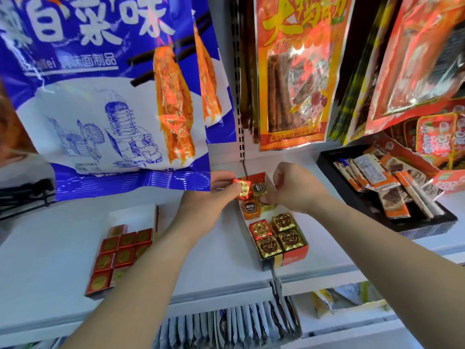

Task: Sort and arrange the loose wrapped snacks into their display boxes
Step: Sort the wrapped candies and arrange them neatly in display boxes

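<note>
A long narrow display box with a red front lies on the white shelf, holding gold, red and orange foil-wrapped square snacks. My left hand pinches a red-and-gold wrapped snack above the box's far end. My right hand has its fingers curled down into the far half of the box, gripping a gold-wrapped snack beside an orange one. A second box to the left holds several red wrapped squares.
A large blue-and-white snack bag hangs just left of my left hand. Red and orange bags hang above the box. A black tray of orange and white bars stands at the right. Packets hang below the shelf edge.
</note>
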A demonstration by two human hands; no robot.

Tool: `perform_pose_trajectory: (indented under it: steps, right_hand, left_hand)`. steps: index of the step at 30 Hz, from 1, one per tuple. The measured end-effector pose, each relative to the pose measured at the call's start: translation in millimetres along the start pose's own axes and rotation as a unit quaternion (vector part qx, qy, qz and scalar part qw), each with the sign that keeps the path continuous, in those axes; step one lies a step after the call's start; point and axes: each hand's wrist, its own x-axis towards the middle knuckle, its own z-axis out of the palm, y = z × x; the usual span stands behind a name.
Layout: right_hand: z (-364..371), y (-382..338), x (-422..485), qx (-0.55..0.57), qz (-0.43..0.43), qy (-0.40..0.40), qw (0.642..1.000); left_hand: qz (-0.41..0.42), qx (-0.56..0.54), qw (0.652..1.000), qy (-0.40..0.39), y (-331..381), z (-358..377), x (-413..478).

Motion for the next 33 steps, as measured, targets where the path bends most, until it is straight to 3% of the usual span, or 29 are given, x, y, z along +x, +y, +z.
perform_pose_trajectory:
  steps: [4,8,12,17,23,28,33]
  right_hand:
    - [0,9,-18,0.106,0.020,0.079,0.991]
    - [-6,29,-40,0.218,0.043,0.072,0.972]
    - [-8,39,-47,0.241,0.037,0.052,0.968]
    - [-7,41,-44,0.246,0.015,0.045,0.968]
    - [0,36,-40,0.205,-0.062,0.036,0.976]
    - [2,35,-37,0.147,-0.101,0.022,0.984]
    - [-2,35,-35,0.051,-0.129,-0.018,0.990]
  left_hand:
    - [0.030,0.031,0.998,-0.046,12,12,6]
    - [0.017,0.113,0.985,-0.126,22,25,18]
    - [-0.016,0.192,0.959,-0.208,25,33,25]
    - [-0.001,0.249,0.935,-0.252,26,34,27]
    - [0.011,0.218,0.945,-0.242,15,33,20]
    - [0.042,0.199,0.967,-0.154,11,35,19]
    - [0.073,0.239,0.957,-0.147,7,28,21]
